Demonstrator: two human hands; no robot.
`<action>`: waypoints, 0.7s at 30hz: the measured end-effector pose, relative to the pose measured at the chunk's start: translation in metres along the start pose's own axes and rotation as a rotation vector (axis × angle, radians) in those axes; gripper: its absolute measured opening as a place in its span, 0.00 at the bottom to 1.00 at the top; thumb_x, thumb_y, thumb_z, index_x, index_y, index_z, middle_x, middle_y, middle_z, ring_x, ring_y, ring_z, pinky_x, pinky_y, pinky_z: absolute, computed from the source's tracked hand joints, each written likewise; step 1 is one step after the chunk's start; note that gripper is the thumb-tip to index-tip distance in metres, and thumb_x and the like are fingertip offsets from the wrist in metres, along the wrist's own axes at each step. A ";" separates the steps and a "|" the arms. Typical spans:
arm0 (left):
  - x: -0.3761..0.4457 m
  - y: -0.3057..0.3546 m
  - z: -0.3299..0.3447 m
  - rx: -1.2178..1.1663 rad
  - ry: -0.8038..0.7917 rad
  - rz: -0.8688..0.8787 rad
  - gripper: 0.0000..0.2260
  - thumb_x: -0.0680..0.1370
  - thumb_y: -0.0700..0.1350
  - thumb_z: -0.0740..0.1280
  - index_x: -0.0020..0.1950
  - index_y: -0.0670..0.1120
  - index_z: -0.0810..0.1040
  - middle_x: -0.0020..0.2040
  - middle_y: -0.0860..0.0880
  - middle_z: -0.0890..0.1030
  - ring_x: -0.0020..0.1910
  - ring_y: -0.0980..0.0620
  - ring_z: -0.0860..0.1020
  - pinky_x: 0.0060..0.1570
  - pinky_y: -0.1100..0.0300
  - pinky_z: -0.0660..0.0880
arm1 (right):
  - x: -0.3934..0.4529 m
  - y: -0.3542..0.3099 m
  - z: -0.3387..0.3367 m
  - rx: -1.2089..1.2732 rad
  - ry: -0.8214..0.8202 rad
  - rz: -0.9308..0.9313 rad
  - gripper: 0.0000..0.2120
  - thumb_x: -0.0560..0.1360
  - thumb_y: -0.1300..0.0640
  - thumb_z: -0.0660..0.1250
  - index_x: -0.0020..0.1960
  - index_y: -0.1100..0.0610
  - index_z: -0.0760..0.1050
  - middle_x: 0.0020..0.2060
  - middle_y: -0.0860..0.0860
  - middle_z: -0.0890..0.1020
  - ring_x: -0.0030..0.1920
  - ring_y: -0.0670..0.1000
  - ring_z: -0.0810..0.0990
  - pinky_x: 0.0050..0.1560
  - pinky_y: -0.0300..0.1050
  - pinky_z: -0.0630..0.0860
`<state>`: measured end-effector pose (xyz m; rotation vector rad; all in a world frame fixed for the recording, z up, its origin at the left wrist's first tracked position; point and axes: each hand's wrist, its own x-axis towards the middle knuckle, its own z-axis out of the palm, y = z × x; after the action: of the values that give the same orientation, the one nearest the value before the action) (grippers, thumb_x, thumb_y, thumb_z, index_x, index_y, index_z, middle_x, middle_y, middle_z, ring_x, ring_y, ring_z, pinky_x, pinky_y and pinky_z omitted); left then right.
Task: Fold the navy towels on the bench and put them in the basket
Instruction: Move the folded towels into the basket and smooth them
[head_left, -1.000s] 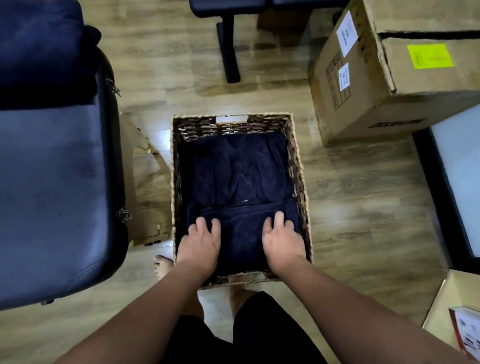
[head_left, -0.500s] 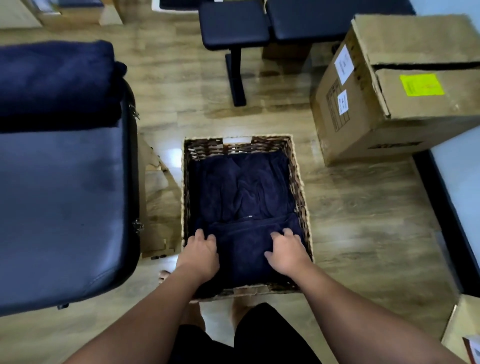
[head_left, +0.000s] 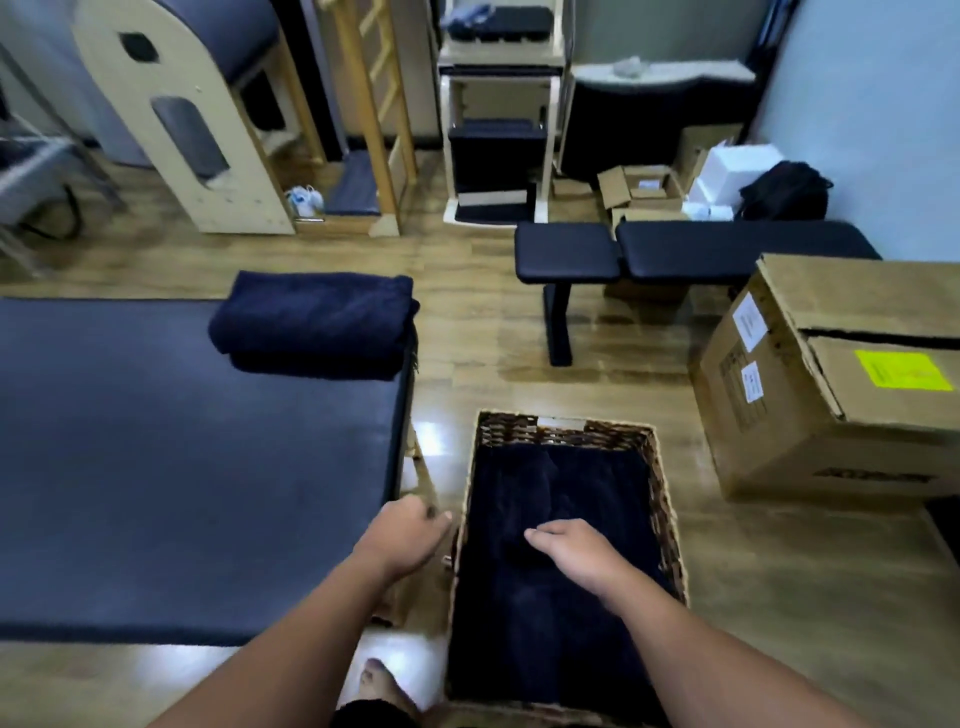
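A wicker basket (head_left: 660, 499) stands on the wooden floor (head_left: 467, 322), just beside the right edge of a padded bench (head_left: 182, 467). Navy towels (head_left: 550, 597) lie inside it and cover its bottom from the near wall to the far wall; how neatly they are folded is hard to tell in the dark cloth. Another navy towel (head_left: 311, 325), folded into a thick bundle, rests on the bench at its far right corner, with one side reaching the bench's right edge.

The left hand (head_left: 402, 532) hangs over the gap between the bench and the basket's left wall, its fingers curled inward and grasping nothing that can be seen. The right hand (head_left: 571, 551) hovers over the middle of the basket, above the towels, with fingers loosely bent and released; whether it touches the cloth I cannot tell.

A bare foot (head_left: 379, 686) shows on the floor near the basket's near left corner. A large cardboard box (head_left: 831, 415) with a yellow label sits to the right of the basket, well apart from it. A black weight bench (head_left: 675, 249) stands beyond the basket.
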<state>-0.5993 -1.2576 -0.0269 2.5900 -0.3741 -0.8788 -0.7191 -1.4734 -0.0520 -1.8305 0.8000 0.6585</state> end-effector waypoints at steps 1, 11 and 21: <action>-0.003 -0.007 -0.013 -0.033 0.024 -0.009 0.19 0.80 0.55 0.64 0.35 0.44 0.73 0.37 0.47 0.80 0.43 0.44 0.79 0.40 0.54 0.71 | -0.002 -0.010 0.001 0.000 0.003 -0.025 0.27 0.78 0.39 0.67 0.72 0.53 0.76 0.70 0.48 0.77 0.69 0.51 0.74 0.64 0.43 0.69; 0.027 -0.126 -0.136 -0.145 0.155 -0.075 0.19 0.82 0.53 0.65 0.35 0.43 0.72 0.34 0.48 0.79 0.34 0.50 0.76 0.35 0.56 0.70 | 0.024 -0.133 0.044 0.002 0.104 -0.119 0.20 0.77 0.39 0.68 0.60 0.51 0.84 0.59 0.46 0.83 0.60 0.47 0.79 0.62 0.45 0.72; 0.138 -0.219 -0.262 -0.136 0.205 -0.040 0.13 0.81 0.54 0.65 0.53 0.45 0.80 0.50 0.46 0.83 0.53 0.43 0.80 0.52 0.54 0.75 | 0.091 -0.287 0.090 -0.066 0.264 -0.135 0.23 0.79 0.42 0.67 0.68 0.57 0.77 0.61 0.49 0.81 0.65 0.52 0.78 0.63 0.45 0.72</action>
<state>-0.3015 -1.0428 -0.0022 2.5382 -0.1983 -0.6199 -0.4483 -1.3280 0.0117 -2.0393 0.8246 0.3649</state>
